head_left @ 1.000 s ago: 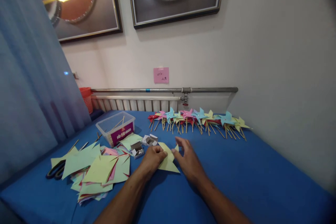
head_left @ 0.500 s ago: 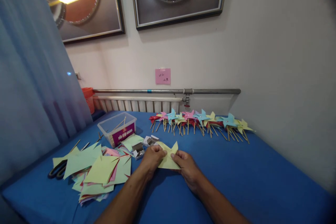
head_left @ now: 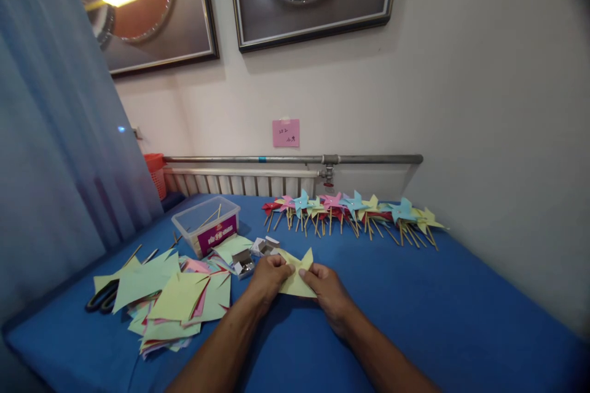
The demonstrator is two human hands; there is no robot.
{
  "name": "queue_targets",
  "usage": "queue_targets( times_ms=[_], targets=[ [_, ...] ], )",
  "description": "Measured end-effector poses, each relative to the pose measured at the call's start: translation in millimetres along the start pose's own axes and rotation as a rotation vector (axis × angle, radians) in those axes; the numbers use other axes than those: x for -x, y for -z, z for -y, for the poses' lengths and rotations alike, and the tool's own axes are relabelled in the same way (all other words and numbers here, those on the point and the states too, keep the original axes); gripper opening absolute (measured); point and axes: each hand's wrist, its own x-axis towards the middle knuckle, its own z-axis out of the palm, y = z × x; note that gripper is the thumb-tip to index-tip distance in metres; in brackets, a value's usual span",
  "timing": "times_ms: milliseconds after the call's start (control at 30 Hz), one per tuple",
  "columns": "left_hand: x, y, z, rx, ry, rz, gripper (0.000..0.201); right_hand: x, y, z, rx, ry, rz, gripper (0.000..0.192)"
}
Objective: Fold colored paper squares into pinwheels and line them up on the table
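Note:
A pale yellow paper square [head_left: 297, 285] with cut, partly folded corners is held between my two hands above the blue table. My left hand [head_left: 270, 279] pinches its left side, thumb near the middle of the sheet. On the other side, my right hand [head_left: 325, 285] grips the paper with thumb on top and fingers beneath. One pointed corner stands up between the hands. Just beyond my left hand lie small open boxes; the nearer box [head_left: 243, 264] contains small shiny pieces, and a white box [head_left: 266, 247] sits behind it.
Cut coloured paper sheets [head_left: 179, 298] lie piled on the left, with black-handled scissors [head_left: 102, 298] partly under them. A clear plastic tub [head_left: 184, 227] holds thin sticks. Finished pinwheels [head_left: 332, 202] on sticks line the back of the blue table [head_left: 415, 307]. A radiator pipe [head_left: 369, 159] runs behind.
My left thumb has shifted very slightly to the right over the paper. Both hands keep their hold, and the other things stay in place.

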Motion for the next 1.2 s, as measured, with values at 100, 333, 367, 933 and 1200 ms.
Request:
queue_targets(
  times_ms=[100,333,367,933,1200],
  targets=[
    [-1.0,1.6,-1.0,0.07,0.0,-0.059,0.034,1.3,-0.2,0.9,0.033,0.019,-0.035,0.05],
    [-9.1,8.7,1.5,0.262,-0.016,-0.166,0.033,25.5,-8.4,5.1,0.653,0.569,-0.11,0.05],
    [-9.5,8.5,2.6,0.287,-0.02,-0.171,0.033,28.0,-9.7,5.2,0.763,0.657,-0.115,0.05],
    [2.0,-9.4,-0.7,0.321,-0.034,-0.014,0.031,21.0,-9.3,11.9,0.543,0.484,-0.261,0.022],
    [2.9,-9.0,1.3,0.285,-0.011,0.005,0.031,10.4,-6.7,10.5,0.376,0.281,-0.252,0.023]
  ],
)
